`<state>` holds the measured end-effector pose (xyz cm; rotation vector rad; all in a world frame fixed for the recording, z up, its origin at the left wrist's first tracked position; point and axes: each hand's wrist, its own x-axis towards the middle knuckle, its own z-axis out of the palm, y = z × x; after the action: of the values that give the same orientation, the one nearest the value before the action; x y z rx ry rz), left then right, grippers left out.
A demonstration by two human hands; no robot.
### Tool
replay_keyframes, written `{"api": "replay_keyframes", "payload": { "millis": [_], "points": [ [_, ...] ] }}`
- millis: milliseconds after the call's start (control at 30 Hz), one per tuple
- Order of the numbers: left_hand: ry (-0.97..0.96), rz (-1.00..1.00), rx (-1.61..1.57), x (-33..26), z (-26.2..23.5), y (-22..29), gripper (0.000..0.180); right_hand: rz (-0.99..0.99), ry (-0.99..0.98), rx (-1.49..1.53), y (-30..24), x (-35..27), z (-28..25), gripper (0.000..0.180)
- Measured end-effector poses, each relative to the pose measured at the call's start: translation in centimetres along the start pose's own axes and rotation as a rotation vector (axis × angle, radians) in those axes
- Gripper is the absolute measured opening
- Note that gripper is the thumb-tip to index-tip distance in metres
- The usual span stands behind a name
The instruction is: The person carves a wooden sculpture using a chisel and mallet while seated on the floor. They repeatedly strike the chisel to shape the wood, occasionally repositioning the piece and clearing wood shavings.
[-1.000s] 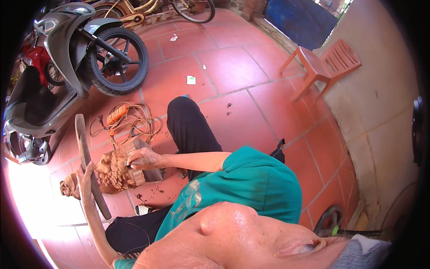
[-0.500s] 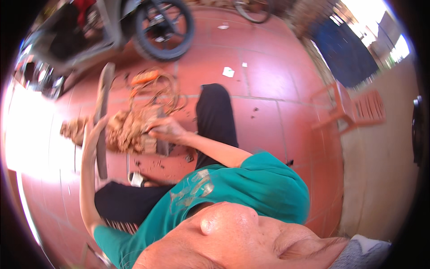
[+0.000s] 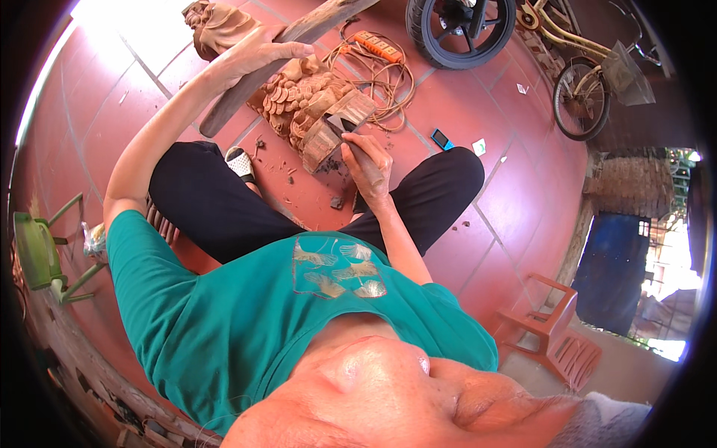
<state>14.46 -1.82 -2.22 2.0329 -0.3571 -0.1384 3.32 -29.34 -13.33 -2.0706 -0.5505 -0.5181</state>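
Note:
A carved wooden figure (image 3: 287,101) lies on its side on the floor tiles, its robed end toward the upper left and its squared base toward me. Across it slants a long wooden stick (image 3: 317,26). My left hand (image 3: 250,56) is closed around the stick, thumb laid over it, fingers partly hidden. My right hand (image 3: 367,160) grips a chisel (image 3: 364,158) by its wooden handle. The dark blade points at the figure's base and seems to touch it.
Beyond the carving lie an orange power strip (image 3: 377,46) and its coiled cable (image 3: 403,93). A blue phone (image 3: 441,139) is near my knee. Dark chips (image 3: 337,201) dot the tiles. A motorcycle wheel (image 3: 461,30), bicycle (image 3: 581,97), red plastic chair (image 3: 556,328) and green chair (image 3: 37,250) stand around.
My view has swung round, shifting the carving and both hands up and right in the picture. The chisel shows clearly now in my right hand. The stick stays in my left.

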Motion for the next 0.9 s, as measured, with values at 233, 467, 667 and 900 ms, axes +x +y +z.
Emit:
{"api": "replay_keyframes", "payload": {
  "millis": [233,467,667,900],
  "points": [
    [0.018,0.033,-0.031,0.3,0.7,0.0,0.058,0.051,-0.04,0.042,0.3,0.9,-0.2,0.017],
    [-0.033,-0.072,0.03,0.9,0.3,-1.6,0.07,0.121,-0.065,0.068,0.1,0.9,-0.6,0.019],
    [-0.048,-0.094,0.057,1.1,0.5,-1.4,0.07,0.141,-0.059,0.091,0.4,1.0,-0.7,0.017],
    [-0.064,-0.071,0.031,1.3,0.8,-1.7,0.064,0.09,-0.082,0.04,1.1,1.4,-0.4,0.015]
  ]
}}
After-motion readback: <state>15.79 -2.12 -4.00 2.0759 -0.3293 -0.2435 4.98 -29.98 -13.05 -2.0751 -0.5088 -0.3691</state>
